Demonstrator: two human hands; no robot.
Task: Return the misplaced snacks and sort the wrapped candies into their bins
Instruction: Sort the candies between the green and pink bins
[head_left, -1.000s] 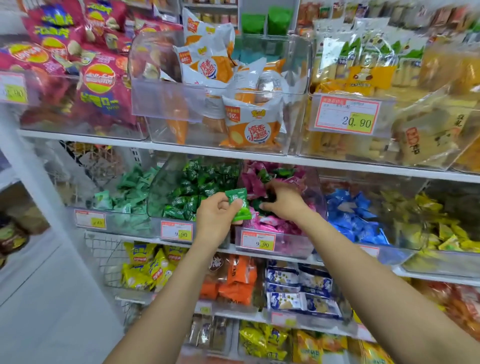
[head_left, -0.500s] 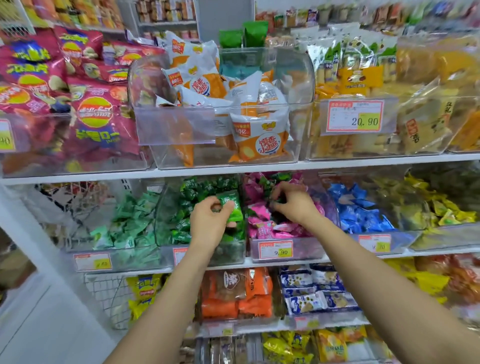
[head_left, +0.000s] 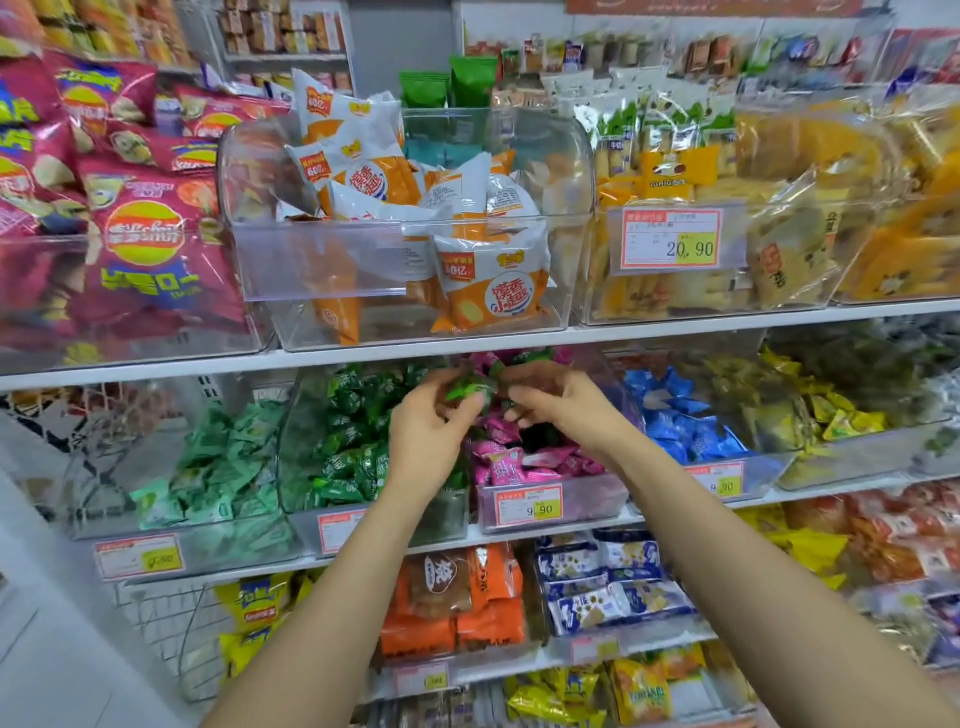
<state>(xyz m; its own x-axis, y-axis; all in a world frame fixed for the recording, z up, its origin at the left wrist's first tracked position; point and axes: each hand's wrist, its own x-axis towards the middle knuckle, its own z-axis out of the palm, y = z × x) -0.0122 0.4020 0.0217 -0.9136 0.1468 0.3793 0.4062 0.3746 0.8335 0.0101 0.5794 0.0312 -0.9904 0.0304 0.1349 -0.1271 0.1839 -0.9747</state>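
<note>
Shop shelving: clear bins in rows fill your view; the wrapped candies sit on the middle shelf (head_left: 260, 564), with bagged snacks above and below.
Nearest, low: orange packets (head_left: 457, 618) and blue-and-white packets (head_left: 608, 597) lie on the shelf under your forearms and play no part in this step.
Left hand (head_left: 431, 441): your fingers curl round a small bunch of bright green candies (head_left: 467, 389), held up over the divide between the dark green bin (head_left: 296, 441) and the pink bin (head_left: 597, 499).
Right hand (head_left: 571, 410): it is just right of the left, fingers curled toward that same bunch. Blur hides whether it pinches a candy of its own, so that cannot be told.
Pink bin contents: pink candies (head_left: 519, 462), with dark wrappers (head_left: 540, 439) among them that look like more strays.
Neighbours: pale green candies (head_left: 208, 467) far left, blue candies (head_left: 680, 415) and yellow candies (head_left: 841, 415) to the right.
Step in hand: you appear to be picking green strays out of the pink bin and gathering them in your left hand.
Next move: carry the bunch left and let it go among the dark green candies (head_left: 353, 431). Check the shade first, since the pale green bin sits just beside.
Upper shelf: orange-and-white snack bags (head_left: 488, 291), with magenta chip bags (head_left: 145, 244) to their left.
Far: another aisle's shelves (head_left: 280, 31), too blurred to read.
</note>
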